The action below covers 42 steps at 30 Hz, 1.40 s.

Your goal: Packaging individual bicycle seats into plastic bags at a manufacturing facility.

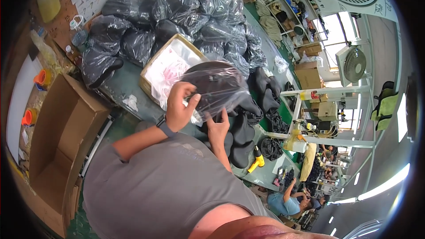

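A black saddle [214, 82], like a wide bicycle seat, is partly wrapped in a clear plastic bag [237, 89] in front of me. My left hand [179, 108], with a dark watch band on the wrist, has its fingers curled at the bag's near left edge. From below, my right hand [218, 128] grips the saddle's near end, its fingers partly hidden. Just beyond my left hand, a cardboard box [146, 79] holds thin plastic bags [170, 68]. Several bare black saddles [241, 139] lie to the right of my hands.
Bagged black saddles [177, 2] are heaped at the table's far side. A yellow-and-black power tool [256, 160] lies to the right. At left stands an open carton [59, 146]. A metal frame [327, 141] and fans [354, 64] are at right; a person in blue [284, 202] is farther off.
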{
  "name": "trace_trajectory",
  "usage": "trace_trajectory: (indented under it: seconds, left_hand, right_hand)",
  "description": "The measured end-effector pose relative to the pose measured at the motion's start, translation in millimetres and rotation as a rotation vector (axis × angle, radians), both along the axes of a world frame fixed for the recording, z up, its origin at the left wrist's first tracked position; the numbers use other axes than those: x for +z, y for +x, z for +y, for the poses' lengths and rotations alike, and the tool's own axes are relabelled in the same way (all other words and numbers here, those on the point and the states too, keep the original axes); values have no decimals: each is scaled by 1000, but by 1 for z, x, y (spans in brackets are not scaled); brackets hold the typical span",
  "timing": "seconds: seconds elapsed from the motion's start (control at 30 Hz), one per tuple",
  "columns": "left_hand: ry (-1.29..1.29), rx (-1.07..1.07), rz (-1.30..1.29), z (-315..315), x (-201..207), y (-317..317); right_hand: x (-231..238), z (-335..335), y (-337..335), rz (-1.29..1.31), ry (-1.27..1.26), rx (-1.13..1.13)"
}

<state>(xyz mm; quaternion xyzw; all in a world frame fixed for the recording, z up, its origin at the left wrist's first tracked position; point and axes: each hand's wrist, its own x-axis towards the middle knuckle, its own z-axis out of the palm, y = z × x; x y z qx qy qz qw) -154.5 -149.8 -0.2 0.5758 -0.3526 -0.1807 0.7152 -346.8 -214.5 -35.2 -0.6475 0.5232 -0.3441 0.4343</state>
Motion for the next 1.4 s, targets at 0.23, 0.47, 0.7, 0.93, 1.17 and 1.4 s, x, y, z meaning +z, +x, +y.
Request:
trace_trajectory:
  seconds: [0.23, 0.47, 0.7, 0.93, 1.17, 1.4]
  left_hand:
    - [-18, -676, 622, -99, -3, 9]
    - [-131, -625, 1135, -319, -6, 231]
    - [200, -72, -113, -334, -100, 152]
    - [837, -690, -907, -86, -194, -8]
    - [831, -494, -1124, -72, -246, 7]
    - [814, -374, -1129, -73, -246, 17]
  right_hand:
    - [55, -21, 55, 261, -672, 356]
    - [45, -22, 12, 196, -70, 523]
    - [-106, 22, -117, 574, -111, 220]
    - [-148, 49, -176, 874, -274, -164]
    - [-201, 10, -207, 1058, -89, -165]
    - [-212, -68, -185, 626, -28, 110]
